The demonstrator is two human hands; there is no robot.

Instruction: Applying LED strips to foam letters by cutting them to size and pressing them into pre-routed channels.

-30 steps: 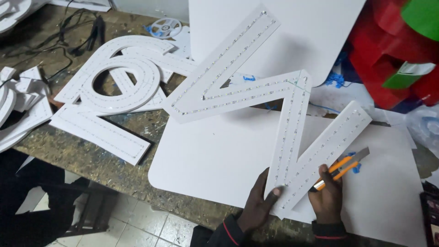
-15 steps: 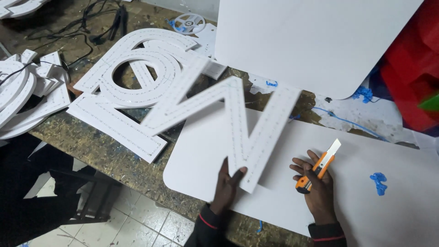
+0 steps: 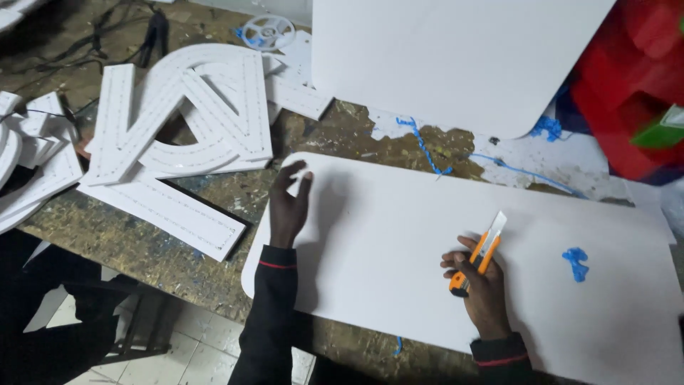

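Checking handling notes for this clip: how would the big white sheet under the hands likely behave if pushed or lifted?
The white sheet lies flat and overhangs the table edge without sagging, so probably stiff. It looks thin, likely light for its size. Its smooth face may slide easily when the left hand pushes.

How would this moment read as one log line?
left hand: open on flat white rounded-corner board | right hand: grips orange utility knife | white letter-shaped sign pieces: stacked left

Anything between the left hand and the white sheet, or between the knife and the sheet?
Nothing visible. The left hand rests at the white sheet's upper-left edge, fingers raised a little. The right hand holds the orange knife right over the sheet, bare surface beneath. The blue scrap lies off to the right; the white letters lie left of the sheet.
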